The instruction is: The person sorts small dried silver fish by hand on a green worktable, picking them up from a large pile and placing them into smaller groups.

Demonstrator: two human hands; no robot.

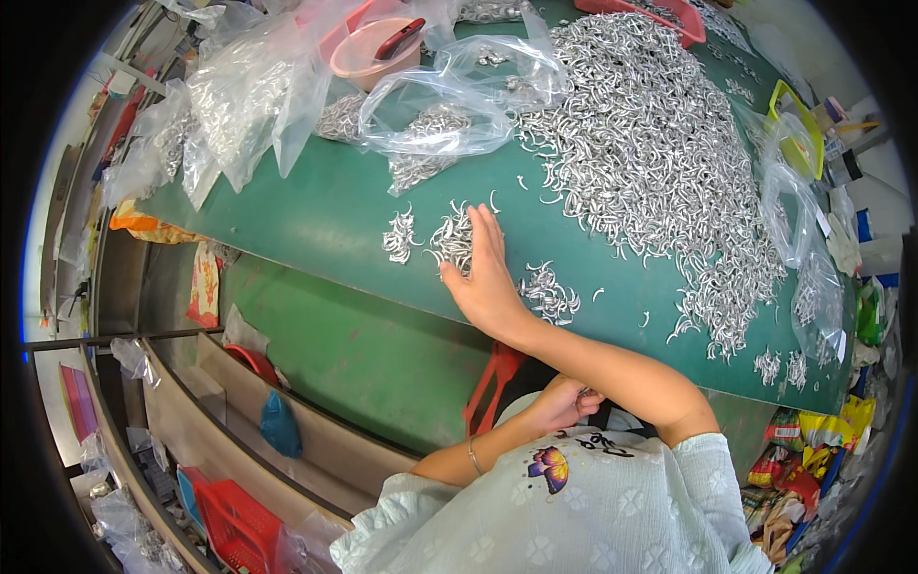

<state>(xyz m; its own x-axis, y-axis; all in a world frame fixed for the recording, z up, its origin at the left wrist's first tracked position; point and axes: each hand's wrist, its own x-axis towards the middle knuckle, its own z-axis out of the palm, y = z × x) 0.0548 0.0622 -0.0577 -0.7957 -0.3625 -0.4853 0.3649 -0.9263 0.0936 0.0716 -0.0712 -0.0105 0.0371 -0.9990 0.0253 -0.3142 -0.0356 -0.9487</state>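
Fingers stretched and thumb apart, my right hand [486, 277] lies over the green table [316, 225], its inner edge against a small pile of curved silver metal pieces [453, 239]. Another little pile [399, 237] sits to the left of it, and a third [549, 295] is just right of my wrist. My left hand [564, 404] is down at my lap below the table edge, its fingers curled. A bit of something greyish shows at its fingertips, too small to name. The large heap of the same silver pieces [660, 134] covers the table's right side.
A clear plastic bag [435, 134] partly filled with pieces stands open beyond my right hand. More filled bags [253, 96] lie at the far left. A pink tub [368, 62] has a phone [400, 38] on its rim. A red stool [494, 378] is under the table edge.
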